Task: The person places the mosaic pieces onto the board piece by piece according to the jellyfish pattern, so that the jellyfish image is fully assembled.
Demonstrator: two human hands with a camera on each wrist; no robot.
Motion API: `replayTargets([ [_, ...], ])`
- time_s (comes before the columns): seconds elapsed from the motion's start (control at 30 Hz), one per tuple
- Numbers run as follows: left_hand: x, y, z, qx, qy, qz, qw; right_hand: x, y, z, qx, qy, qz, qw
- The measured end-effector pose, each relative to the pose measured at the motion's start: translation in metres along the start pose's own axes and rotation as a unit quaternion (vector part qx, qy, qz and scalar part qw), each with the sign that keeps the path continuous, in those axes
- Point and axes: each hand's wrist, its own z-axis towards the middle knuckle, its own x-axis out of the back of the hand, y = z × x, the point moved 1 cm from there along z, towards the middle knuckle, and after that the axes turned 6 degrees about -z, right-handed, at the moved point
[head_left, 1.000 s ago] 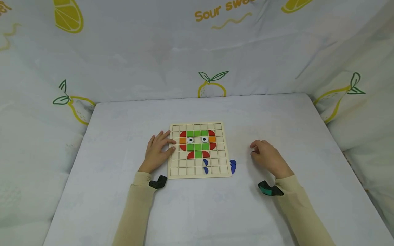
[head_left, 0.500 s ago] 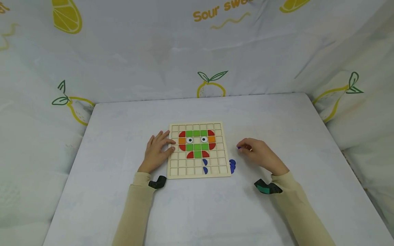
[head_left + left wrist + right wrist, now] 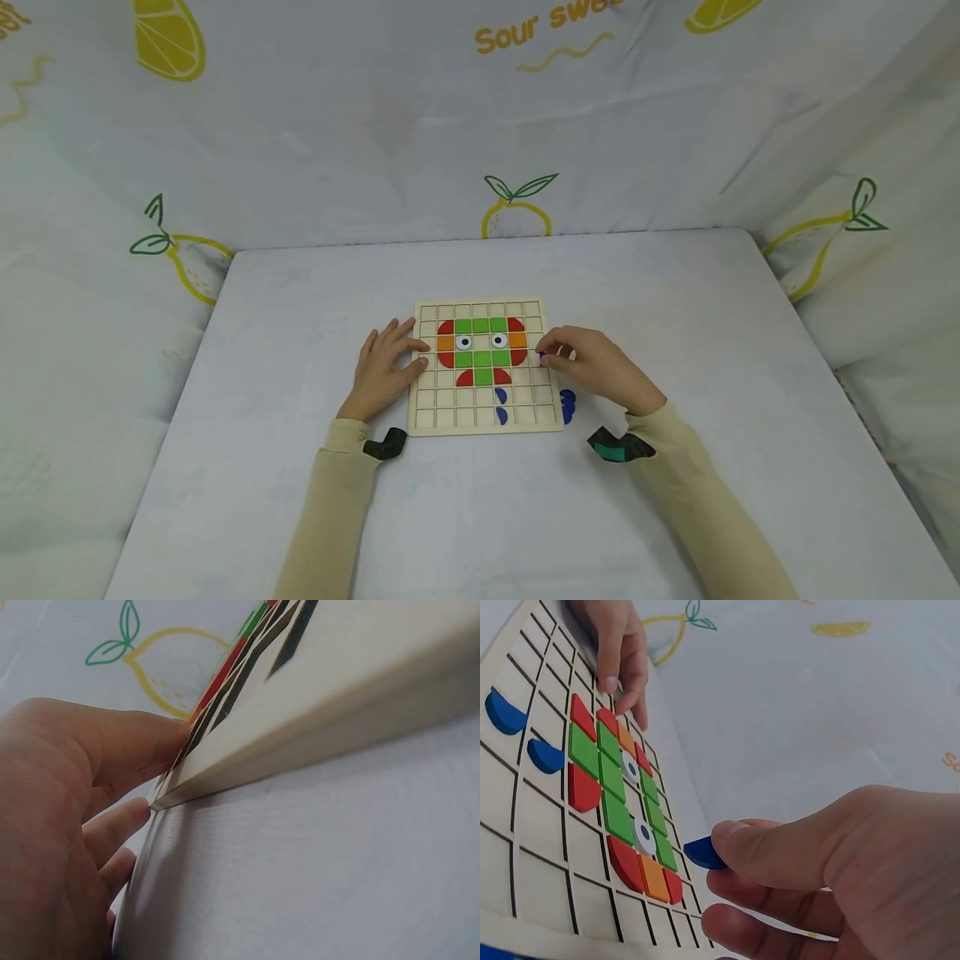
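Note:
A pale wooden grid board [image 3: 435, 398] lies on the table, with red, green and orange pieces set in it around two eye discs [image 3: 463, 342]. Two blue half-round pieces [image 3: 506, 712] sit lower down in its squares. My right hand [image 3: 596, 367] pinches another blue half-round piece [image 3: 703, 853] between thumb and forefinger, over the board's right side. My left hand [image 3: 384, 371] rests at the left edge, thumb and index finger on the board. In the left wrist view its other fingers [image 3: 116, 832] spread beside the corner, loosely extended.
Several loose blue pieces [image 3: 567, 406] lie in a small heap against the board's lower right edge. The white table [image 3: 480, 517] meets a white fabric backdrop [image 3: 337, 150] with lemon prints behind it.
My right hand has moved left from the bare table to the board's right side, carrying the blue half-round piece. My left hand has stayed in place.

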Motion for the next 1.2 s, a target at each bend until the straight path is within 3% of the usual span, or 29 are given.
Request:
replayTargets([
  [0.7, 0.000, -0.001, 0.000, -0.003, 0.001, -0.002, 1.0000, -0.024, -0.025, 0.020, 0.025, -0.038, 0.028, 0.9986],
  [1.2, 0.000, -0.002, 0.001, -0.004, 0.002, 0.001, 1.0000, -0.052, -0.037, 0.029, 0.024, -0.063, -0.011, 0.9976],
])
